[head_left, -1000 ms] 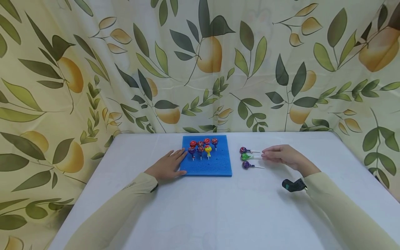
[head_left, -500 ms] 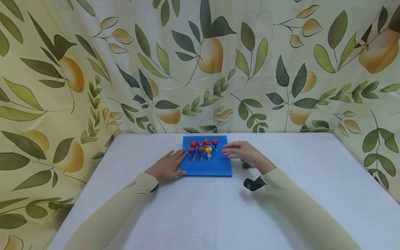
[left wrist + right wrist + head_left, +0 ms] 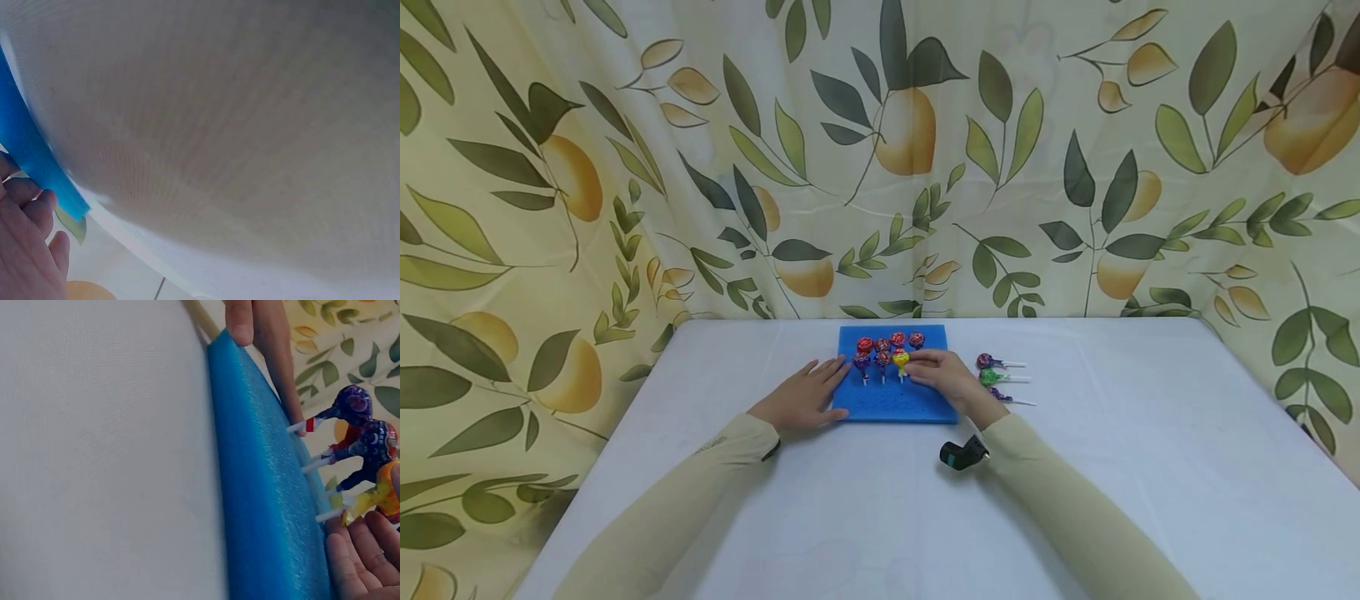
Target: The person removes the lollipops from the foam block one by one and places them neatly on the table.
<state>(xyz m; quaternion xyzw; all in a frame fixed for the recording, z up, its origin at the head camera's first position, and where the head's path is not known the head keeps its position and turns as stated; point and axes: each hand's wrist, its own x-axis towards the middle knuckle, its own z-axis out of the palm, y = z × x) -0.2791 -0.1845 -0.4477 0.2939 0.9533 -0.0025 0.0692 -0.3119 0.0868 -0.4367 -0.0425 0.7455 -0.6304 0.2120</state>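
A blue foam board (image 3: 910,407) lies on the table, with several wrapped lollipops standing upright in it by their sticks. My left hand (image 3: 801,398) rests at the board's left edge, fingers spread and thumb by the front corner. The right hand (image 3: 951,379) reaches over the board from the right and holds the yellow lollipop (image 3: 901,359) at the front row's right end. In the right wrist view, its fingers (image 3: 369,550) and thumb lie on either side of that yellow wrapper (image 3: 375,497). Purple lollipops (image 3: 354,405) stand beside it.
Right of the board lie three loose lollipops on the white table (image 3: 880,508): a dark one (image 3: 985,361), a green one (image 3: 989,377) and a purple one (image 3: 998,395). A leaf-patterned curtain (image 3: 880,242) hangs behind the table. A black camera (image 3: 964,453) sits under my right wrist.
My right hand has moved left from the loose lollipops' sticks, across to the board, and now meets the yellow lollipop. The left hand and the board have stayed in place.
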